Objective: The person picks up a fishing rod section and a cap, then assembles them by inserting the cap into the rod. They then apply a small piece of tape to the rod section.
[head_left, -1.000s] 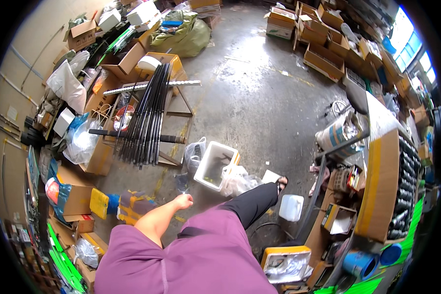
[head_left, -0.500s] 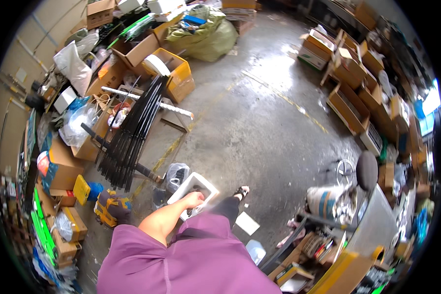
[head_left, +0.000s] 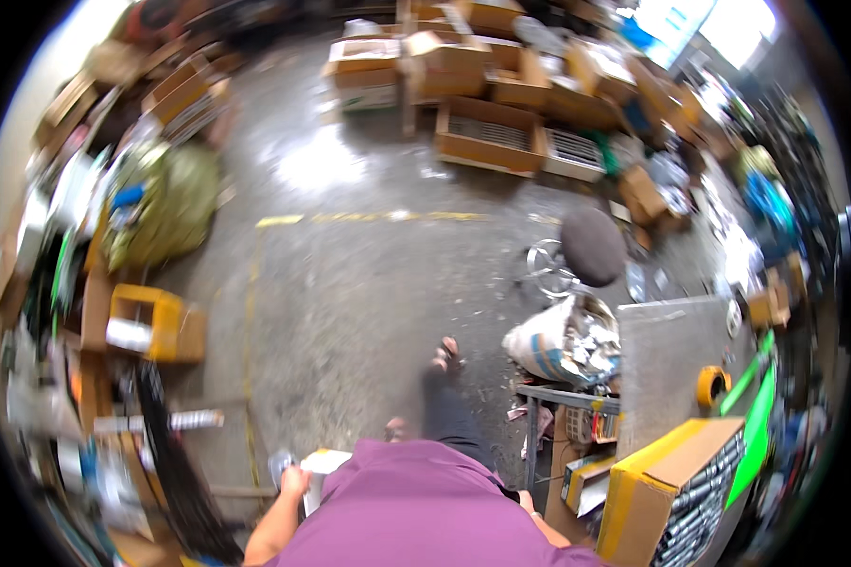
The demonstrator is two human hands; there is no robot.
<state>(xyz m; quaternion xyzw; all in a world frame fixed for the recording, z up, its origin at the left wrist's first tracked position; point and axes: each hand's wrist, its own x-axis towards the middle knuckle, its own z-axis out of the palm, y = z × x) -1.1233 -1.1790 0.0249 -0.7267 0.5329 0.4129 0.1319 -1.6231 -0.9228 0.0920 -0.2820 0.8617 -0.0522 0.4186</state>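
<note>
White box (head_left: 326,461) is showing just beside the left hand (head_left: 295,480), apparently resting on the floor (head_left: 350,312), with the purple shirt (head_left: 435,510) hiding part of it. One clear bag (head_left: 279,464) is lying by that hand. The left fingers are looking curled, but blur is hiding whether they are pinching anything; the right hand (head_left: 528,503) is hanging low, its fingers too covered to tell.

Farther right, one taped carton (head_left: 648,472) is sitting at the worktop's (head_left: 657,345) near edge, its metal parts (head_left: 700,506) facing right, presumably for easy reach. One tape roll (head_left: 704,388) is lying toward the right edge. One sack (head_left: 537,346) is standing beside the far-left corner, probably collecting scraps; beyond it, one stool (head_left: 593,247) is waiting.
</note>
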